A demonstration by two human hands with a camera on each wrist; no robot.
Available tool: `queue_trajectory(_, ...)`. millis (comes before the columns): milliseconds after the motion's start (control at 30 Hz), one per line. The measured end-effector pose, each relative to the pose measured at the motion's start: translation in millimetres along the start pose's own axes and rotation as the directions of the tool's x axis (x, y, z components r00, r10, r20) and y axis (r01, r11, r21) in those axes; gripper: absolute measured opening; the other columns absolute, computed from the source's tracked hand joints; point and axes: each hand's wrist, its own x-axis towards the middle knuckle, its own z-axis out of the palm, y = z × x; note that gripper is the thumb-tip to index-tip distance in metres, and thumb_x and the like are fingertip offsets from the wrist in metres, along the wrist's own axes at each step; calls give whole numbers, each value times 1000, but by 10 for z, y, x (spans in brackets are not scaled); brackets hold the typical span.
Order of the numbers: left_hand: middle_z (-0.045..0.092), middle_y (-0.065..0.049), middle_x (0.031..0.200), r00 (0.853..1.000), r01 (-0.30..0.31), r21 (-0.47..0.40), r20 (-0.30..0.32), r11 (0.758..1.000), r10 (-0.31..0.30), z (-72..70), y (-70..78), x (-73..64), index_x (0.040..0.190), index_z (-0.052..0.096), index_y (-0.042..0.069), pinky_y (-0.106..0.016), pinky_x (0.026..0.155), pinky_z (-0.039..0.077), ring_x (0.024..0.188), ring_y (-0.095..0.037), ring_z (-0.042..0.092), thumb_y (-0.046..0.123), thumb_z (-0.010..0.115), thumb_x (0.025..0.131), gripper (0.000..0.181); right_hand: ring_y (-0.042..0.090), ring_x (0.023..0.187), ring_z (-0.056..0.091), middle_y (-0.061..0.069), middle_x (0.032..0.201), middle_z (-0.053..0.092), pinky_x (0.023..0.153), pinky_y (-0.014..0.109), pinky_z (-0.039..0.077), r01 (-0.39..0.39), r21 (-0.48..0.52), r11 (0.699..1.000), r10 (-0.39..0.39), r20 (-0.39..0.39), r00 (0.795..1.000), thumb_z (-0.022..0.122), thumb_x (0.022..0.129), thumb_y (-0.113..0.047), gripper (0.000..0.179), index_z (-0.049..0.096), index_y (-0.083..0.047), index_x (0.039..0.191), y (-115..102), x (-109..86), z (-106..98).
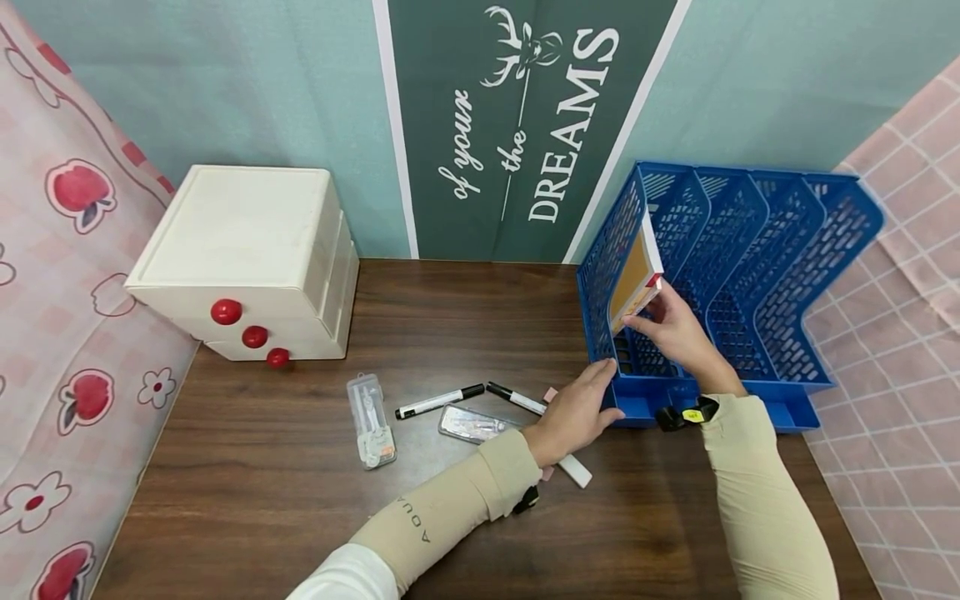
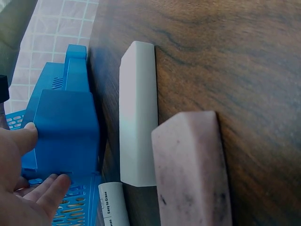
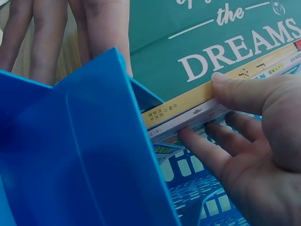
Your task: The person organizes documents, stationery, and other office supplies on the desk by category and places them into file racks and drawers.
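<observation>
At the right stands a blue file rack with several upright compartments. My right hand pinches thin books standing in its leftmost compartment. In the right wrist view, the thumb presses a yellow spine, and the fingers lie against the other side of a white-spined book beside it. My left hand rests at the rack's front left corner with its fingers extended. In the left wrist view, the left thumb touches the blue front panel.
Below my left hand lie a white block, a pinkish block and a marker. Further left are another marker, a flat clear case and a clear plastic case. A white drawer box with red knobs stands back left.
</observation>
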Motion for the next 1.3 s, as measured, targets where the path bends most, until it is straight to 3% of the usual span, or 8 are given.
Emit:
queue_trajectory(267,37,-6,161,1000,4,-7,-3,1000,-4,14,5,1,159,32,7,-17,99,47,134,-12,53,37,65,100,74,56,137,38,28,156,31,104,71,33,37,11,999,-38,50,998,61,93,15,89,14,-12,164,18,23,25)
queue_trajectory(433,36,-6,162,1000,3,-15,-2,1000,-3,27,2,5,159,31,8,-16,97,47,132,-12,54,37,65,100,74,56,138,36,27,157,29,105,72,30,49,28,998,-51,61,997,61,92,16,90,14,-13,164,43,43,25)
queue_trajectory(500,36,-6,162,1000,5,-14,-11,1000,-5,26,1,6,159,32,8,-17,98,47,133,-12,53,37,65,100,74,55,138,36,26,158,28,106,68,31,51,34,998,-54,73,996,60,93,15,90,13,-15,164,49,61,24)
queue_trajectory(667,38,-6,161,1000,-3,-10,-22,1000,3,16,-2,2,158,34,7,-18,100,46,134,-12,53,37,66,100,73,53,137,38,30,157,29,104,46,47,26,23,999,-28,86,996,51,93,15,85,11,-12,164,35,73,34)
queue_trajectory(733,37,-6,161,1000,-7,-9,-15,1000,7,16,-4,-1,158,34,8,-18,101,46,134,-12,52,37,66,100,73,54,137,37,31,157,28,102,50,47,13,22,1000,-15,83,996,49,91,17,87,10,-12,164,26,68,51)
queue_trajectory(867,37,-6,161,1000,-5,-13,-7,1000,5,14,-15,-6,159,33,8,-18,102,45,135,-12,52,37,65,100,74,54,138,35,29,160,23,102,70,37,0,21,1000,-2,84,997,48,89,18,93,4,-16,165,11,71,91)
queue_trajectory(1100,32,-5,164,1000,-1,-31,22,1000,2,-8,-35,-16,160,28,9,-16,97,47,134,-11,52,37,63,101,75,55,137,36,32,159,21,89,58,42,-59,-59,996,64,89,994,47,92,14,91,-1,-14,164,-24,67,105)
queue_trajectory(1300,32,-5,164,1000,-8,-35,25,999,9,-38,-34,-16,160,28,8,-16,101,44,138,-11,48,36,63,101,75,58,136,35,35,157,22,90,67,43,-106,-97,990,112,55,992,47,94,11,86,0,-9,163,-42,64,115)
